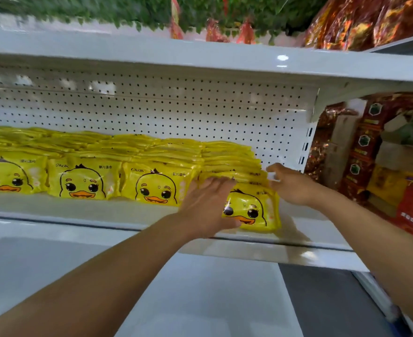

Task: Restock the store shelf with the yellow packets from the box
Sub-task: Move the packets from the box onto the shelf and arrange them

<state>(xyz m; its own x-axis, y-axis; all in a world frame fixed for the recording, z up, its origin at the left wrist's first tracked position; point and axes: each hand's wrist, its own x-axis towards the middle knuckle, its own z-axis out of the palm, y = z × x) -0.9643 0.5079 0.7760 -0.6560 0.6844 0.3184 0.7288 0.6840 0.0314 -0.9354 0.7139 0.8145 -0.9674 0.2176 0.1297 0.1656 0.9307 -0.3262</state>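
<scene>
Yellow packets with a duck face stand in rows on the white shelf point(83, 209), several rows side by side. The rightmost front packet point(251, 210) leans forward at the shelf's front. My left hand point(207, 205) lies flat with straight fingers on the left part of that packet and the row behind it. My right hand point(288, 183) touches the right side of the same row point(232, 156), its fingers blurred and loosely bent. The box is not in view.
A white pegboard back wall point(176, 110) stands behind the packets, with bare shelf to their right. Another shelf point(200, 57) hangs above. Red and gold packaged goods point(375, 156) fill the neighbouring bay on the right. A lower white shelf point(200, 300) lies beneath my arms.
</scene>
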